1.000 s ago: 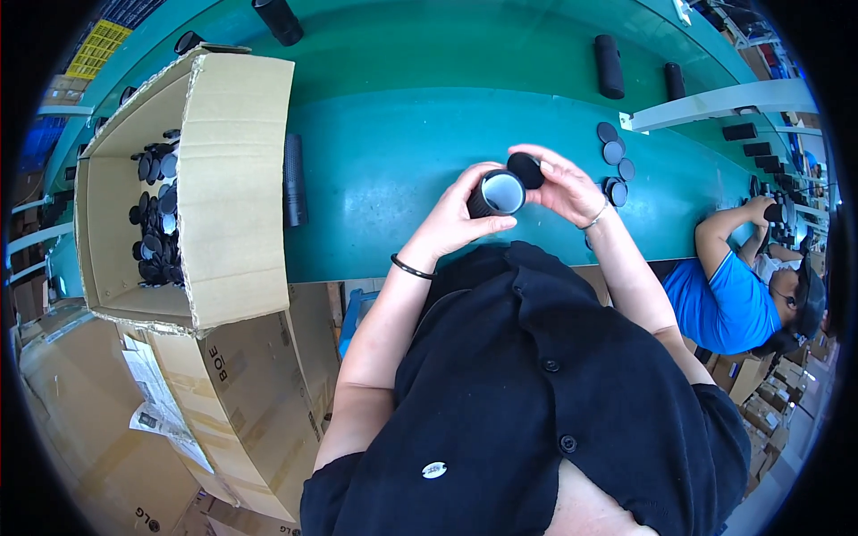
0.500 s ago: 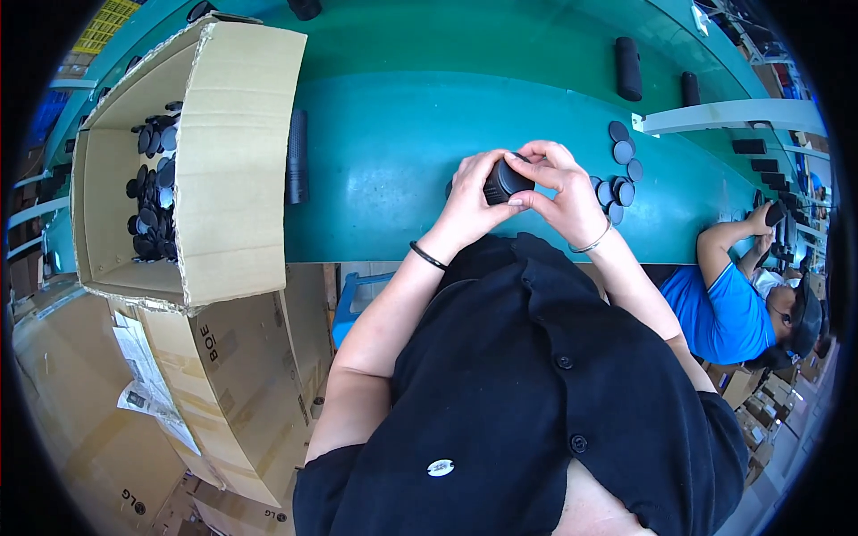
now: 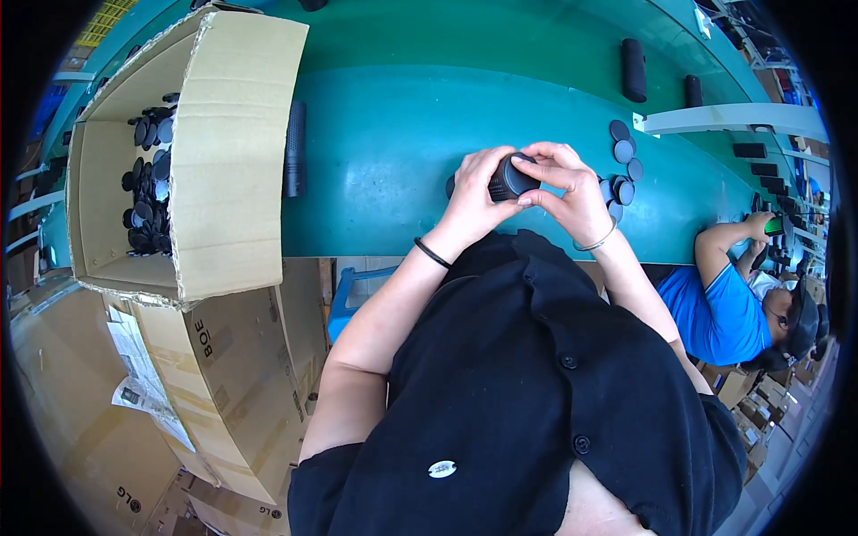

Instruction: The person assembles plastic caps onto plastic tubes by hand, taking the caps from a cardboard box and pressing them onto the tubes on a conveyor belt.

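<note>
Both my hands meet over the green bench, holding a black cylinder [image 3: 511,180] whose round end points toward my right hand. My left hand [image 3: 474,196] is wrapped around its body, and a dark end shows just past the left fingers. My right hand [image 3: 572,189] grips the capped end with thumb and fingers on its rim. Whether the cap is a separate piece I cannot tell. Several loose black discs [image 3: 623,152] lie just right of my right hand, some overlapping. Another black cylinder [image 3: 295,149] with a textured side lies by the carton.
On the left, an open cardboard carton [image 3: 234,152] holds many black discs [image 3: 150,196]. Stacked boxes [image 3: 237,375] stand below it. More black cylinders [image 3: 634,70] rest on the far bench strip. A pale metal bar [image 3: 733,118] crosses at right, near a co-worker in a blue shirt [image 3: 715,313].
My hands stay around the cylinder, with the right fingers shifted slightly on its end and the cylinder a little turned. The co-worker's hand now has something green at it.
</note>
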{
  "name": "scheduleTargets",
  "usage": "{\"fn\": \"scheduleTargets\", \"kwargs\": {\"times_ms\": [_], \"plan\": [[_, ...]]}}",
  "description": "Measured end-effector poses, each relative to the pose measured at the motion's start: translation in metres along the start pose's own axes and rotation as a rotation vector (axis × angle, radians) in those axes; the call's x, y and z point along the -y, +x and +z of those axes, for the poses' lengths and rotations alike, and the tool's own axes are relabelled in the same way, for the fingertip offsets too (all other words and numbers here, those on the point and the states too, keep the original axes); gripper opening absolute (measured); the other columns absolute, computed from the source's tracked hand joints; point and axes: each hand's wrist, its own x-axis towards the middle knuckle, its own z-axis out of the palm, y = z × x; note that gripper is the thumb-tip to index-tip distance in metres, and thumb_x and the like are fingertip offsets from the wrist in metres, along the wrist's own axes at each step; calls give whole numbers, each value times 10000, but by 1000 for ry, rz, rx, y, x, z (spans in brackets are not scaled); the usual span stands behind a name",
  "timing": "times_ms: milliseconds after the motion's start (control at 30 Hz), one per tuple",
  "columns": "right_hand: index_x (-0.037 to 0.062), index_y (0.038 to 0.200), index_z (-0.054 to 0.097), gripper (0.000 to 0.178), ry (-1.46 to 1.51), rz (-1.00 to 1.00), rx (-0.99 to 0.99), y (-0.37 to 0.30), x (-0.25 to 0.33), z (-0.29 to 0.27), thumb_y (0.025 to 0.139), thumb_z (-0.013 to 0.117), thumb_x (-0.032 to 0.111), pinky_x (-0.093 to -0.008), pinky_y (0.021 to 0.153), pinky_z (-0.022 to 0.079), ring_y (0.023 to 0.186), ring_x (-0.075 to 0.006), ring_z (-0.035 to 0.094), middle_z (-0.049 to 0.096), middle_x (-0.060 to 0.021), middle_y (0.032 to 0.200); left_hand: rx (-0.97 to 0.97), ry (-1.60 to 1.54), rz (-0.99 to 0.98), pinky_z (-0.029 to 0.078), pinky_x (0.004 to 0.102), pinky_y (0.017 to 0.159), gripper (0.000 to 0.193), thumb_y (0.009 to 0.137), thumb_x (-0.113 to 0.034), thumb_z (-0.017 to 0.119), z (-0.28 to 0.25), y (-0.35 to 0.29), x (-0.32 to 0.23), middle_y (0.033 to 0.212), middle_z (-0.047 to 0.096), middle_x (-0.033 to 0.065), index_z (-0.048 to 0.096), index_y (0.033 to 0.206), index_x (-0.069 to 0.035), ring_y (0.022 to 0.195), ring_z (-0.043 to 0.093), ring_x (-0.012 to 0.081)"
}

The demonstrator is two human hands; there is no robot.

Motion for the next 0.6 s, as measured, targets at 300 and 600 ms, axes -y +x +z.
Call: {"fn": "scheduleTargets", "kwargs": {"times_ms": [300,600], "plan": [[86,1102,679,498,-112,-144,130,6,-3,-13,614,766,40,-337,902,490,1029,-241,561,586,-90,1145,-43,33,22,423,407,930,663,641,-232,813,4,-4,-2,1173,561,114,508,1205,-62,1079,519,302],[89,1123,669,531,42,-94,66,1,-10,-6,603,765,38,-350,902,493,1032,-254,558,579,-96,1148,-46,-20,5,396,440,925,651,613,-275,827,5,-1,-2,1152,577,111,534,1162,-82,1084,516,328]]}}
